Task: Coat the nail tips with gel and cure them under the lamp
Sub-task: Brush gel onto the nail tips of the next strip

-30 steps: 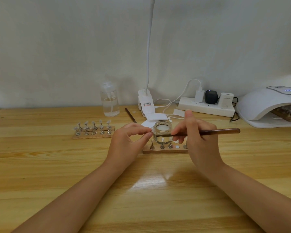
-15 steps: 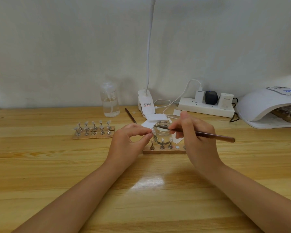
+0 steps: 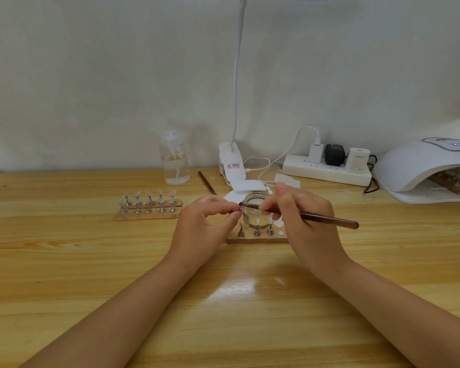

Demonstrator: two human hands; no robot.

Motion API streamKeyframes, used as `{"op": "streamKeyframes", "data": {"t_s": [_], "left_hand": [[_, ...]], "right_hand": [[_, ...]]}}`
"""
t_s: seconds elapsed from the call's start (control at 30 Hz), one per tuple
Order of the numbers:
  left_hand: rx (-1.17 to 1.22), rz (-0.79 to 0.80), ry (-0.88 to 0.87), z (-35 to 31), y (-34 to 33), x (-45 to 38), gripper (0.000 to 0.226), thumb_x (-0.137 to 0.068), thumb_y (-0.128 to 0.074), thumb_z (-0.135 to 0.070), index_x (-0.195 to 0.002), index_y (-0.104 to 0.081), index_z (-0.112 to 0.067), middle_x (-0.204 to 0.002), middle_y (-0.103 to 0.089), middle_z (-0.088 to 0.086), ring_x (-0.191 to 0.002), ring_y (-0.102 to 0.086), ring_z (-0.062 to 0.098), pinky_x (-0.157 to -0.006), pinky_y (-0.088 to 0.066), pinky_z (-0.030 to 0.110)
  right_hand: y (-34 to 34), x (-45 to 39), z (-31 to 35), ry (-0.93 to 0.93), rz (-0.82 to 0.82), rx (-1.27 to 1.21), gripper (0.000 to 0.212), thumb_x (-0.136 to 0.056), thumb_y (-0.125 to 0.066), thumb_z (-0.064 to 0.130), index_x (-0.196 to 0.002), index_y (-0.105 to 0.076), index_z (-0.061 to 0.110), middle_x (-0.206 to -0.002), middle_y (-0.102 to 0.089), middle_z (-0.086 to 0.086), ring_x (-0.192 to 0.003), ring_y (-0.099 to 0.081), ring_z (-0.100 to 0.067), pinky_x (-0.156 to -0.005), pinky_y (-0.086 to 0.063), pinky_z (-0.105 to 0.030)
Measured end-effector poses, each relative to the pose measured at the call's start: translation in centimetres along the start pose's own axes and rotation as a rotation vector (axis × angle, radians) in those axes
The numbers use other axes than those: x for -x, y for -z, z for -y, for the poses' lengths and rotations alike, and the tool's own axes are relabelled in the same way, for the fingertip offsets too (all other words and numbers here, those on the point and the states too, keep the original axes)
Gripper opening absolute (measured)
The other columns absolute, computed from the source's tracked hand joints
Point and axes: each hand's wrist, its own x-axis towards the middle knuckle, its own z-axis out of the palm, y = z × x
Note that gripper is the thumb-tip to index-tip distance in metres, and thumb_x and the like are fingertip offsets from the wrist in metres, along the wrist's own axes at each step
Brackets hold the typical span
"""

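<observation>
Wooden table (image 3: 64,261) runs across the whole view, pale and glossy. Toward its left, a small wooden strip (image 3: 149,212) carries two rows of metal stands with clear nail tips (image 3: 148,199) on top. Behind it stands a clear pump bottle (image 3: 174,160) near the wall. A spare brush (image 3: 207,183) lies on the table next to the white clip lamp base (image 3: 230,164).

At the centre, the left hand (image 3: 205,229) pinches something small between thumb and forefinger, too tiny to make out. Touching that pinch is the bristle end of a brown brush (image 3: 322,218), which the right hand (image 3: 306,224) grips like a pen, handle pointing right. Just behind the fingertips sits an open glass jar (image 3: 256,208), and in front of it a second wooden holder (image 3: 255,238) with a few stands.

Further right, a white power strip (image 3: 325,171) holds three plugs by the wall. At the far right edge sits the white curing lamp (image 3: 422,166), display lit, with another holder partly visible inside.
</observation>
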Motion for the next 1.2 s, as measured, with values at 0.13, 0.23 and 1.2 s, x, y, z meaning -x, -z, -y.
{"op": "streamKeyframes", "data": {"t_s": [0.13,0.23,1.2], "left_hand": [[-0.011,-0.004,-0.01,-0.11,-0.01,0.02,0.018,-0.075,-0.071,-0.008,-0.084,-0.07,-0.024,-0.078,-0.064,-0.009,-0.078,-0.057,0.001,-0.075,-0.037,0.001],[-0.012,-0.011,-0.002,-0.12,0.03,0.03,0.015,-0.076,-0.071,-0.008,-0.083,-0.071,-0.021,-0.078,-0.064,-0.009,-0.077,-0.057,0.0,-0.075,-0.037,0.001],[-0.002,-0.035,-0.059,0.01,0.1,-0.05,0.015,-0.075,-0.072,-0.006,-0.078,-0.069,-0.021,-0.08,-0.064,-0.006,-0.081,-0.056,0.005,-0.078,-0.039,0.008]], "right_hand": [[0.29,0.11,0.1,-0.012,-0.028,-0.092,0.042,-0.088,-0.039,0.037,-0.058,-0.064,0.021,-0.052,-0.061,0.003,-0.054,-0.059,-0.002,-0.056,-0.044,-0.011],[0.4,0.09,0.27,-0.07,-0.063,-0.162,0.041,-0.091,-0.044,0.032,-0.056,-0.063,0.022,-0.058,-0.065,0.001,-0.051,-0.058,-0.003,-0.054,-0.045,-0.012],[0.47,0.19,0.19,-0.182,-0.134,-0.203,0.047,-0.089,-0.038,0.034,-0.05,-0.063,0.024,-0.053,-0.062,-0.005,-0.048,-0.055,-0.009,-0.053,-0.044,-0.016]]}}
